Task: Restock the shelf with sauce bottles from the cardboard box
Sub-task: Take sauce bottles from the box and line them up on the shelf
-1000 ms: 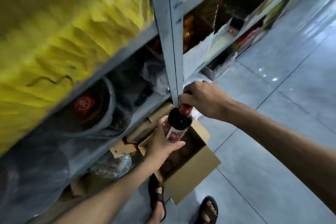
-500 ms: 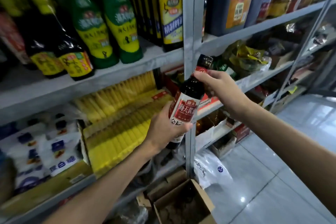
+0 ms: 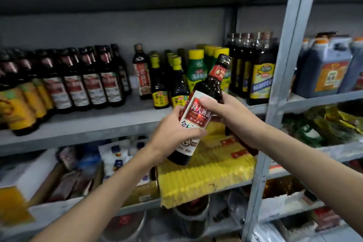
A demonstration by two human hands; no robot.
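Lifted from the cardboard box a second ago, the soy sauce bottle [image 3: 213,84] now tilts just before the sauce shelf [image 3: 98,124], left hand [image 3: 172,133] wrapping its label, right hand [image 3: 233,118] gripping, I think, its shoulder, ready for shelving.

I count two hands, left hand [image 3: 172,133] and right hand [image 3: 231,118], both gripping one sauce bottle [image 3: 196,116]. Left of the grey upright post [image 3: 279,76] I make out one tall red-labelled bottle [image 3: 141,72], two small yellow-capped bottles [image 3: 159,86] in front with more behind, three green bottles [image 3: 197,70], and four red-and-white labelled bottles [image 3: 94,88] in front. Right of the post, two jugs [image 3: 326,65].
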